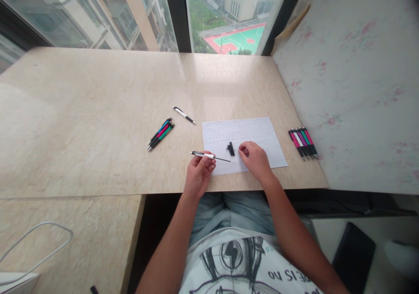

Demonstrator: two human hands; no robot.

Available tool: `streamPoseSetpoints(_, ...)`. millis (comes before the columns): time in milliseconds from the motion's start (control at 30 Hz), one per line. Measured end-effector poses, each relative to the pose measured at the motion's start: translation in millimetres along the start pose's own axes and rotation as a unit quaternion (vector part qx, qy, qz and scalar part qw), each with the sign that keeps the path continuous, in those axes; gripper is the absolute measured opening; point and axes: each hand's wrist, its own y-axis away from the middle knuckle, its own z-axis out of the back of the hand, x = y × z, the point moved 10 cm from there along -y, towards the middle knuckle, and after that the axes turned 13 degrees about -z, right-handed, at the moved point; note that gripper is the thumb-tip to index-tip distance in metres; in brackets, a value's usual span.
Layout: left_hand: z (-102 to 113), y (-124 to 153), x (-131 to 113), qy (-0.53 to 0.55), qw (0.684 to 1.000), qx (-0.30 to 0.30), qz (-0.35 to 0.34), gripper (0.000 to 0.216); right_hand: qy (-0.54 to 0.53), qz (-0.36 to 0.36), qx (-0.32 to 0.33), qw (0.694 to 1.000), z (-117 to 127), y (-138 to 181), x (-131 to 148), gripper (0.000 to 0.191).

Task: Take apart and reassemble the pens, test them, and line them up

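My left hand (pixel 198 172) is closed on a white pen (pixel 204 155) whose thin refill tip sticks out to the right over a written sheet of paper (pixel 258 132). My right hand (pixel 255 158) rests on the paper, fingers curled, just right of a small black pen part (pixel 231 148) that lies on the sheet. Whether those fingers pinch anything is hidden.
A white-and-black pen (pixel 184 115) and a bundle of coloured pens (pixel 160 134) lie left of the paper. Several more coloured pens (pixel 303 142) lie near the beige table's (pixel 98 111) right edge by the wall. A white cable (pixel 39 241) lies on the lower counter at left.
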Motion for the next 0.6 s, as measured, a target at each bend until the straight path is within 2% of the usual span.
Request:
streamPoseSetpoints(167, -1, -1, -1, 0.000, 1.000, -0.003, -0.006, 0.023, -0.084, -0.015, -0.003, 0.996, 12, 14, 0, 0.008)
streamPoseSetpoints(333, 2, -1, -3, -0.008, 1.000, -0.018, -0.021, 0.024, -0.188, -0.017, 0.029, 0.982, 24, 31, 10, 0.009)
streamPoseSetpoints(600, 3, -2, -5, -0.014, 0.999, -0.017, -0.031, 0.025, -0.199, 0.018, 0.040, 0.979, 40, 40, 32, 0.006)
